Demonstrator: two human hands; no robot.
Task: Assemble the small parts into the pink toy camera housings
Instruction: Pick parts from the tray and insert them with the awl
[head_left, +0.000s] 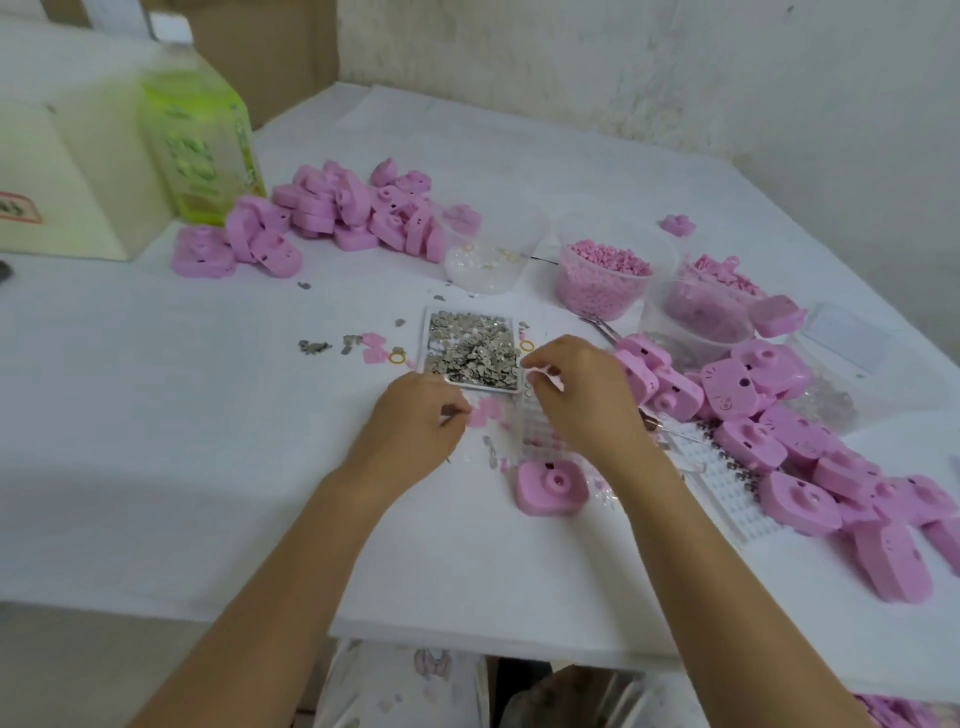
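A pink toy camera housing (551, 488) lies on the white table just below my hands. My left hand (415, 421) pinches a thin metal tool, its tip beside small pink parts (485, 413). My right hand (576, 395) hovers over a clear grid tray (540, 431), fingertips pinched on a small pink piece. A shallow tray of silver metal bits (470, 348) sits just beyond both hands. Piles of pink housings lie at the back left (332, 213) and along the right (779, 431).
Clear tubs hold pink pellets (602, 275), pink parts (706, 306) and clear rings (485, 254). A green bottle (200, 135) and white box (62, 171) stand at the back left. A white grid tray (727, 488) lies at right. Loose metal bits (332, 345) scatter left of the tray.
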